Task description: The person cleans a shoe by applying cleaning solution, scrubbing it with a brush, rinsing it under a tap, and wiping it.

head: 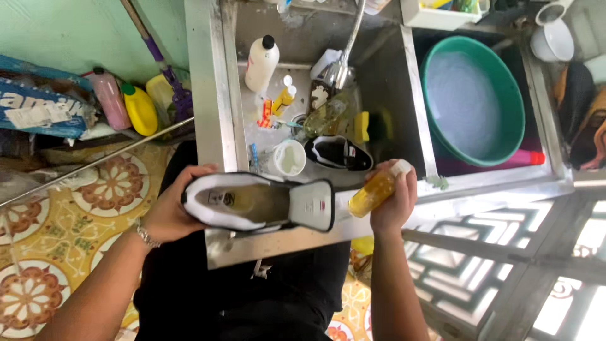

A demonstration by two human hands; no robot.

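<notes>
My left hand [169,213] grips the heel of a white and black sneaker [252,203], its opening turned up toward me and its tongue flipped out to the right, above the near edge of the sink. A small bottle of yellow liquid [374,191] is in my right hand [392,205], tilted with its white top away from the shoe and its base a little right of the tongue. A second black and white sneaker [338,153] lies in the steel sink [221,95], next to a white cup [290,158].
The sink also holds a white bottle with a black cap [261,63], a small yellow-capped bottle [284,98], a clear bottle [323,117], a yellow sponge [361,126] and a tap [344,69]. A green basin [473,98] fills the right compartment. Detergent bottles [140,108] stand on the patterned floor.
</notes>
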